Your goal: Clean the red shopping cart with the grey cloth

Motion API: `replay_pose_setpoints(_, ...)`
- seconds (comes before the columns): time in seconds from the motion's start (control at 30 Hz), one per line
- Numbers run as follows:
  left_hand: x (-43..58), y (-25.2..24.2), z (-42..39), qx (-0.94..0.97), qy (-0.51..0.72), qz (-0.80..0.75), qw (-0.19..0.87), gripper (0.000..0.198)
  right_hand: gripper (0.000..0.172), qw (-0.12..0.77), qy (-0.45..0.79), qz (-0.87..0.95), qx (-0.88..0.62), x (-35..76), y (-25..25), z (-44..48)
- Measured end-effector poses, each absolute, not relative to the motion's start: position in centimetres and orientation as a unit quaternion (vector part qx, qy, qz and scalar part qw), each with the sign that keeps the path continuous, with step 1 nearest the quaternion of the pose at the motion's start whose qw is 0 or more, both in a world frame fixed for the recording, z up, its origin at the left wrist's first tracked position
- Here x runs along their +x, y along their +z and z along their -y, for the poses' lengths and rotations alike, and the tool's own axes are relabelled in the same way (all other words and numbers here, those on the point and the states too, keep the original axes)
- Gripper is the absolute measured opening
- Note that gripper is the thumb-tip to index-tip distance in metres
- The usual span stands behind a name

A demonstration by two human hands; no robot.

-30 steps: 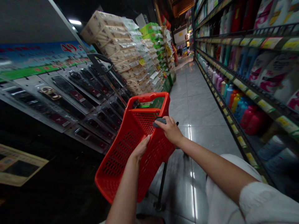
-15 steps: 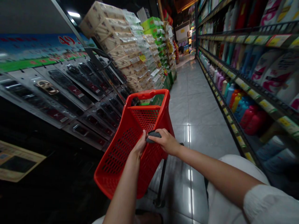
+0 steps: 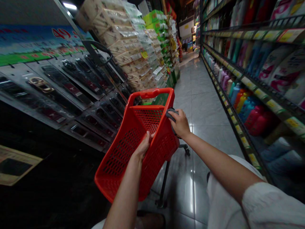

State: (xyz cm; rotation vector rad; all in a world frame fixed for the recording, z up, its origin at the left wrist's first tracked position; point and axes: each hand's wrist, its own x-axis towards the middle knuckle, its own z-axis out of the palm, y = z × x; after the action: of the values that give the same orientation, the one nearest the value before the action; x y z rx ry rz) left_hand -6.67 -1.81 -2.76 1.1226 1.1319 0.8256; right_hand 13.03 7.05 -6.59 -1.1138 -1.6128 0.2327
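Note:
A red plastic shopping cart with perforated walls stands tilted in view before me. My left hand is closed over the near side rim, thumb and fingers on either side of it. Farther up that rim, by the corner beneath the handle, my right hand presses a dark grey cloth against the red plastic. Part of the cloth hangs down the outer side, and my fingers partly cover it. No goods show inside the basket.
Shelves of bottles line the right side. On the left hang packaged belts, with stacked cartons behind them. A grey tiled floor runs down the aisle. The cart's wheel shows at its right.
My right hand has slid the cloth up and right along the rim, away from my left hand to the far corner. The left hand stays on the rim.

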Motion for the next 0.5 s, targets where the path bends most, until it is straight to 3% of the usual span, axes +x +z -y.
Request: replay_pose_setpoints(0.5,-6.8,-3.3,1.1,0.465,0.364,-0.491,0.641,0.067,0.037,0.400,0.043,0.798,-0.449,10.6,-7.1,-1.7)
